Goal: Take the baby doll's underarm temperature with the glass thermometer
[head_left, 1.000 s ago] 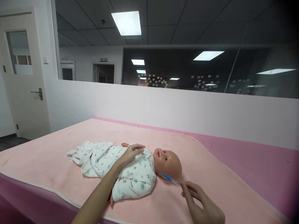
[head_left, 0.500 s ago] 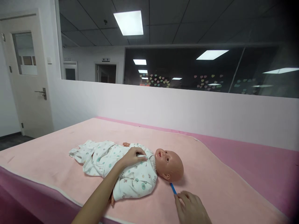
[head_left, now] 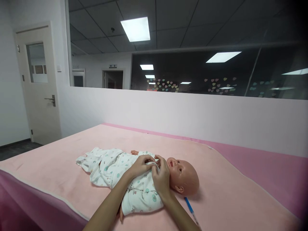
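Note:
A baby doll (head_left: 186, 176) lies on its back, head to the right, dressed in a white outfit (head_left: 141, 191) with small coloured prints. My left hand (head_left: 142, 166) rests on the doll's chest, its fingers closed on the outfit's front edge near the neck. Close beside it, my right hand (head_left: 161, 178) pinches the same white edge below the doll's chin. Fingers partly hide the cloth between them. A thin stick with a blue end (head_left: 189, 204) lies near the doll's head, partly behind my right forearm; its exact kind is unclear.
The doll lies on a pink padded surface (head_left: 231, 199) with a pale seam. A low white wall (head_left: 192, 112) with a large window above it runs along the back. A closed door (head_left: 40, 112) stands at the far left.
My right hand has let go of the blue-ended stick and moved up and left to the outfit's neckline. My left hand stays on the doll's chest. The view has shifted slightly.

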Action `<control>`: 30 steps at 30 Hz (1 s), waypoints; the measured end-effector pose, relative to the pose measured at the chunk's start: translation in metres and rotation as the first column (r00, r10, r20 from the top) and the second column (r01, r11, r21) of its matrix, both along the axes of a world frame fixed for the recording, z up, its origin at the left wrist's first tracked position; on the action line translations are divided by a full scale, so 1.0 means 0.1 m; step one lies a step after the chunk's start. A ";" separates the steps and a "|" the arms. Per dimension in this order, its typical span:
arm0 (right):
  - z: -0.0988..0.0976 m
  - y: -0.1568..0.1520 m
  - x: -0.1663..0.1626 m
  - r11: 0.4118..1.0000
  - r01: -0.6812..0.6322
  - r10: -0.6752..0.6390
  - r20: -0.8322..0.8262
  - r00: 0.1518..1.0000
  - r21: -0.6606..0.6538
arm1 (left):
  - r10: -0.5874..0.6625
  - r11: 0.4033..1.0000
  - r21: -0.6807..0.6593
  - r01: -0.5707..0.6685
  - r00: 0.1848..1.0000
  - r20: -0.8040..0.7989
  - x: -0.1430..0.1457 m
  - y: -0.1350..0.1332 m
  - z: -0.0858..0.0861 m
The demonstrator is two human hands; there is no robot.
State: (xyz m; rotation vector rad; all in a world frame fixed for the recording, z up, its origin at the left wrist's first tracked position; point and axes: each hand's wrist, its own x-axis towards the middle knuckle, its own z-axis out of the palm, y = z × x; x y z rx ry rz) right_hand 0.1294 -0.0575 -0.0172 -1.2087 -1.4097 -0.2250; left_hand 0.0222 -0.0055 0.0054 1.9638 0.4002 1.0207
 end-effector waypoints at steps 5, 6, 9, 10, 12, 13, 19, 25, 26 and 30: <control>-0.01 -0.05 0.00 0.999 -0.023 0.026 -0.071 0.997 0.045 | -0.042 0.999 0.004 0.042 0.999 -0.024 0.00 -0.05 0.04; 0.00 -0.06 -0.01 0.998 -0.029 0.033 -0.076 0.997 0.050 | -0.051 0.999 0.002 0.051 0.998 -0.028 0.00 -0.06 0.06; 0.01 -0.09 -0.03 0.997 -0.042 0.047 -0.084 0.995 0.067 | -0.056 0.998 -0.007 0.056 0.997 -0.049 -0.01 -0.09 0.10; 0.01 -0.09 -0.03 0.996 -0.043 0.049 -0.084 0.995 0.073 | -0.057 0.998 -0.008 0.057 0.997 -0.055 -0.01 -0.10 0.10; 0.01 -0.11 -0.04 0.995 -0.048 0.054 -0.081 0.995 0.084 | -0.058 0.998 -0.005 0.058 0.996 -0.063 -0.02 -0.11 0.11; 0.01 -0.11 -0.04 0.995 -0.057 0.063 -0.076 0.995 0.086 | -0.055 0.998 -0.001 0.055 0.996 -0.067 -0.02 -0.12 0.11; -0.01 -0.14 -0.04 0.990 -0.091 0.099 -0.072 0.992 0.106 | -0.037 0.999 0.025 0.041 0.991 -0.128 -0.01 -0.10 0.08; -0.02 -0.14 -0.04 0.990 -0.075 0.084 -0.069 0.994 0.121 | -0.049 0.997 0.049 0.058 0.984 -0.173 -0.01 -0.07 0.08; -0.02 -0.14 -0.04 0.990 -0.074 0.083 -0.070 0.994 0.124 | -0.049 0.997 0.055 0.059 0.983 -0.175 -0.01 -0.07 0.08; -0.03 -0.14 -0.04 0.988 -0.079 0.090 -0.077 0.993 0.135 | -0.049 0.995 0.082 0.064 0.984 -0.171 -0.02 -0.09 0.09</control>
